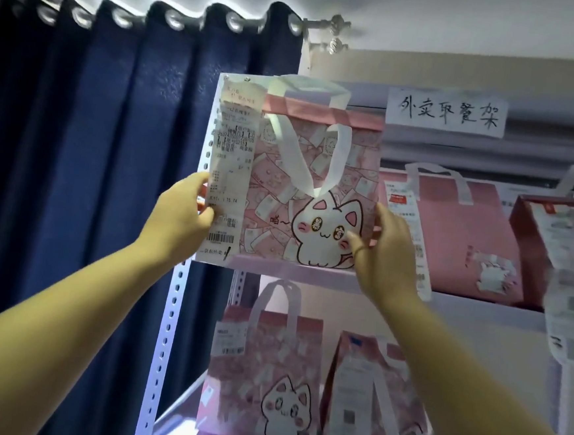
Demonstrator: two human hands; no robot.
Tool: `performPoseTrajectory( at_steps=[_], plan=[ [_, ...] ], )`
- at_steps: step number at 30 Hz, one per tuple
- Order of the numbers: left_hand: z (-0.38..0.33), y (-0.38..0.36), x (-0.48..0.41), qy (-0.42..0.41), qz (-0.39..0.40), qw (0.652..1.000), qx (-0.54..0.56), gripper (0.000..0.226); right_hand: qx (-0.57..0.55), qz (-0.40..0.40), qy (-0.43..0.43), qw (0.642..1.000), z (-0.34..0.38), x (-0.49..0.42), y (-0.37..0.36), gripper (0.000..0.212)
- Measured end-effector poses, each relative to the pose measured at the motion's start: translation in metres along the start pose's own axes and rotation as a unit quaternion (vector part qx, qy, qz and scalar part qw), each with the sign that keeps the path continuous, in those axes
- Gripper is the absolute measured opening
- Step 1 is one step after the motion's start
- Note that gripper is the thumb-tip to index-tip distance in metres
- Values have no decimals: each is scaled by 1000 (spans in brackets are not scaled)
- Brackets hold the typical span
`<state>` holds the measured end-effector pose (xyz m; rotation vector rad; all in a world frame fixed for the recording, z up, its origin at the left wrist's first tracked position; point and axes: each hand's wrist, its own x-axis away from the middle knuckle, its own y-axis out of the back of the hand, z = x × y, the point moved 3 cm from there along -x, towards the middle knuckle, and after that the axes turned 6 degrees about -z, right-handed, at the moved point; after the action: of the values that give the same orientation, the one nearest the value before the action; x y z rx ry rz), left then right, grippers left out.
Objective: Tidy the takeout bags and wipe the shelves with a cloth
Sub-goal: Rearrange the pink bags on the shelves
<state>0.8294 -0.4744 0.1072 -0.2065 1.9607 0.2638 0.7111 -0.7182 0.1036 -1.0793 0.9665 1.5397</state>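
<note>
A pink takeout bag (282, 169) with a white cartoon cat, white handles and a long receipt down its left side is held up at the left end of the upper shelf (312, 274). My left hand (181, 216) grips its left edge over the receipt. My right hand (384, 249) grips its right edge, thumb across the front. The bag's bottom is level with the shelf's front edge; whether it rests on the shelf is unclear. No cloth is in view.
A plain pink bag (462, 238) and a dark red bag (557, 252) stand further right on the upper shelf. Two more cat bags (266, 380) (380, 406) stand on the shelf below. A perforated white upright (166, 338) and a navy curtain (76, 166) are at left. A handwritten paper sign (446, 111) hangs above.
</note>
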Motion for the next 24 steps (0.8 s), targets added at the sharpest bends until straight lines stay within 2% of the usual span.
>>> performPoseTrajectory(
  at_steps=[2, 8, 15, 24],
  plan=[
    [13, -16, -8, 0, 4, 1000, -14, 31, 19, 14, -3, 1000, -10, -7, -13, 51],
    [47, -59, -27, 2, 26, 999, -32, 32, 87, 50, -45, 994, -37, -20, -44, 67],
    [82, -100, -50, 32, 58, 998, -25, 51, 150, 65, -67, 984, -52, -25, -72, 55],
    [110, -132, -60, -7, 90, 996, -6, 48, 203, 52, -73, 975, -63, -23, -94, 49]
  ],
)
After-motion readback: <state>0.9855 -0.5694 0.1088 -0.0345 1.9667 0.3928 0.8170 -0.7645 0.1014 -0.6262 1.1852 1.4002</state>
